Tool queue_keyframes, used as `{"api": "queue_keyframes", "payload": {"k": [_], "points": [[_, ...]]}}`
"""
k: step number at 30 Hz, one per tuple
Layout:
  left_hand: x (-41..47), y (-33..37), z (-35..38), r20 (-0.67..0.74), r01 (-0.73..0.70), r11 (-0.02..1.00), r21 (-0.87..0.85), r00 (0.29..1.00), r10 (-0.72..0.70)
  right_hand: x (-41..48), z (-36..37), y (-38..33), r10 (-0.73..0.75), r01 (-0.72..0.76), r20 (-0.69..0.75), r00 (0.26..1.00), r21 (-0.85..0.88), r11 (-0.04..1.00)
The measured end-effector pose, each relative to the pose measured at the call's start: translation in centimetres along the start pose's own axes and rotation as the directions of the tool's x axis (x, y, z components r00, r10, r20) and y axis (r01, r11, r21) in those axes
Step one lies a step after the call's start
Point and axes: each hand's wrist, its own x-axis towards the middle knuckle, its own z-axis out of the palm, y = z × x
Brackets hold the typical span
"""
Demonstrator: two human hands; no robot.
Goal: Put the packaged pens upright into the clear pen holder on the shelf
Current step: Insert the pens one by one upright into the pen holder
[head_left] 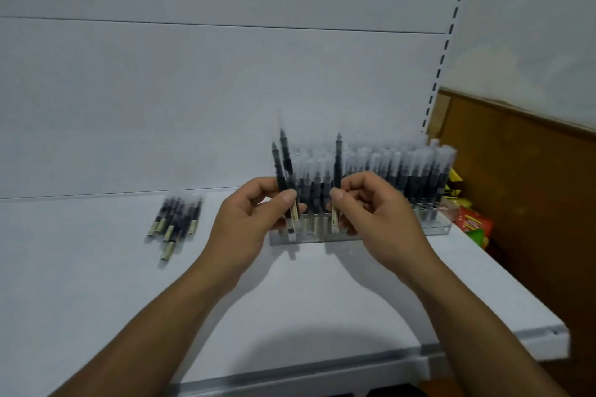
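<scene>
Left hand (254, 213) pinched two packaged pens (283, 164) between thumb and curled fingers, both upright, tips up, slightly fanned. Right hand (371, 209) pinched one packaged pen (337, 164) the same way, upright, thumb on its lower part. Hands were close together, thumbs facing, not touching. Both were raised over the white shelf (290, 300).

Just behind the hands stood the clear pen holder (435, 227), a long low tray on the shelf, running from behind the left hand out past the right hand. It was packed with standing pens (403, 171), all upright, dark barrels in clear sleeves. Lower ends of the held pens sat in front of its near wall; could not tell if any was in a slot. Picture was blurred and the label print unreadable.

Well left of the left hand, a loose pile of pens (175, 219) lay flat on the shelf, pale label ends toward the near edge. Behind everything was a white back panel (193, 90). A slotted upright (448, 39) rose to the right of the right hand, farther back. Past the holder's right end were a brown wooden panel (522, 187) and colourful packets (474, 222).
</scene>
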Motion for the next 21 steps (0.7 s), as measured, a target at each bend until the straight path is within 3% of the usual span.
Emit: {"api": "queue_keyframes", "payload": {"k": [9, 21], "points": [[-1.0, -3.7, 3.4, 0.027, 0.110, 0.977, -0.184, 0.994, -0.107, 1.5, -3.3, 1.7, 0.009, -0.016, -0.119, 0.993, -0.061, 0.998], [-1.0, -4.1, 3.3, 0.030, 0.087, 0.981, -0.172, 0.996, -0.083, 3.8, -1.8, 2.4, -0.075, 0.036, -0.097, 0.992, -0.361, 0.932]]}}
